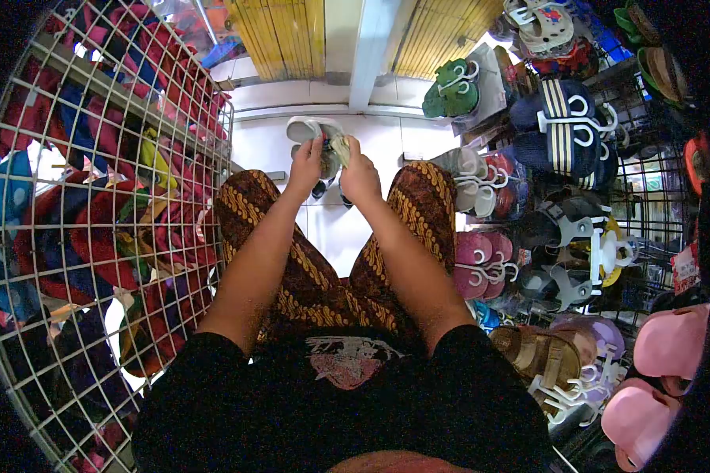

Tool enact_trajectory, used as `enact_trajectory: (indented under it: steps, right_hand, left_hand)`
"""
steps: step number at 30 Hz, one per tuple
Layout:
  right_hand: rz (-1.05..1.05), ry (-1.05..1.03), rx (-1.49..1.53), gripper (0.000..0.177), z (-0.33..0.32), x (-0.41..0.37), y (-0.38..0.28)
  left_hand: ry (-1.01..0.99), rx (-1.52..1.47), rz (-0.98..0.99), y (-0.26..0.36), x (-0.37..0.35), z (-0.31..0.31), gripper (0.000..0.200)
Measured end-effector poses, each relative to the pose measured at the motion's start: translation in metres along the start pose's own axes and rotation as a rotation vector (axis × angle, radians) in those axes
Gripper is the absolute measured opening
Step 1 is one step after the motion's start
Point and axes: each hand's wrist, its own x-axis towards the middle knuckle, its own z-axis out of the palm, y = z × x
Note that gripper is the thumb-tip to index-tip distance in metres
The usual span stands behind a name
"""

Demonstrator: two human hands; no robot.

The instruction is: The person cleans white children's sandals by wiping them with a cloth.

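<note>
In front of my knees, my left hand [308, 164] is closed on a pair of light grey sandals [303, 128]. My right hand [360, 174] pinches a pale yellowish piece [341, 148] that looks like a cloth, pressed against the right side of the sandals. Both hands are close together over the white tiled floor. Fingers and cloth hide part of the footwear. Some small dark items [319, 189] show just below the hands, too small to name.
A wire grid rack [106, 177] with colourful goods stands close on my left. On my right hang green sandals [452, 88], navy striped slides [556, 126], maroon sandals [483, 264] and pink footwear [670, 340]. A metal post [368, 55] rises ahead beside yellow slatted panels [280, 35].
</note>
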Motion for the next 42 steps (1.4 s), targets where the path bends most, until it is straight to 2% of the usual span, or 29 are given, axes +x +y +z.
enact_trajectory:
  steps: [3,6,9,12,15,16,20,23,25,26,29,33,34,37,42]
  right_hand:
    - [-0.03,0.004,0.006,0.056,-0.001,-0.001,0.003]
    - [-0.051,-0.023,0.04,0.053,-0.003,0.003,0.007]
    - [-0.055,-0.057,0.111,0.051,-0.007,0.006,0.011]
    - [-0.035,-0.069,0.169,0.05,-0.006,0.008,0.014]
    - [0.031,-0.06,0.237,0.05,-0.009,0.009,0.015]
    - [0.073,-0.045,0.279,0.05,-0.012,0.009,0.014]
    - [0.315,0.032,0.434,0.048,-0.012,0.019,0.019]
    - [0.249,0.127,0.561,0.054,0.01,0.039,0.049]
    - [0.225,0.138,0.664,0.054,0.008,0.037,0.054]
    - [0.205,0.145,0.717,0.054,0.005,0.04,0.053]
    - [0.155,0.173,0.901,0.044,-0.01,0.032,0.044]
    - [0.252,0.032,1.263,0.05,-0.041,0.014,0.038]
    - [0.286,-0.038,1.309,0.051,-0.053,0.004,0.032]
    - [0.475,-0.092,1.535,0.042,-0.086,-0.023,0.017]
    - [0.437,-0.419,1.782,0.042,-0.121,-0.079,0.001]
  left_hand:
    - [0.044,-0.136,-0.097,0.005,-0.002,0.003,0.05]
    - [0.011,-0.407,-0.169,0.001,0.0,0.006,0.048]
    - [0.103,-0.347,-0.282,0.004,-0.001,0.004,0.05]
    - [0.129,-0.446,-0.299,0.009,0.001,-0.002,0.053]
    - [0.094,-0.53,-0.33,0.013,0.003,-0.008,0.052]
    - [-0.036,-0.642,-0.318,0.008,0.005,-0.011,0.053]
    - [0.042,-0.501,-0.256,0.001,0.007,-0.008,0.046]
    - [0.051,-0.305,-0.316,-0.002,0.011,-0.007,0.04]
    - [0.065,-0.357,-0.211,-0.007,0.008,0.001,0.039]
    - [0.055,-0.313,-0.235,-0.008,0.009,0.001,0.039]
    - [0.018,-0.233,-0.247,0.008,0.003,-0.001,0.041]
    - [-0.085,-0.155,-0.088,0.01,-0.002,-0.005,0.042]
    - [-0.056,-0.199,-0.137,0.013,-0.004,-0.001,0.041]
    - [-0.155,-0.241,-0.119,0.022,-0.009,-0.007,0.04]
    - [-0.29,-0.273,-0.157,0.028,-0.015,-0.004,0.041]
